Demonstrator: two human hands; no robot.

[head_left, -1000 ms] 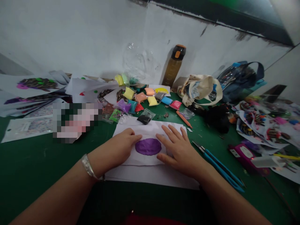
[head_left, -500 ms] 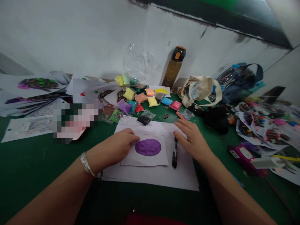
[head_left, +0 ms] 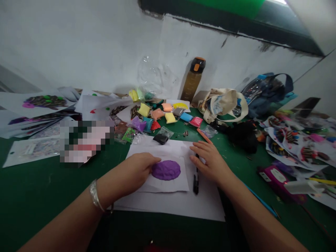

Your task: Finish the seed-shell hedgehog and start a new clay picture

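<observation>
A flattened purple clay disc lies on a small white paper, which rests on larger white sheets. My left hand, with a silver bracelet on its wrist, has its fingers curled and their tips pressed against the disc's left edge. My right hand lies to the right of the disc with its fingers stretched out over the top end of a black pen. The pen's lower half shows below the hand.
Several small bags of coloured clay lie behind the sheets, with a brown bottle at the wall. Bags and printed sheets crowd the right, papers the left. A purple box sits at the right on the green table.
My right hand lifted off the paper beside the clay, uncovering the black pen, and now rests on the pen's top end. My left hand stayed at the disc's left edge. The view tilted up slightly.
</observation>
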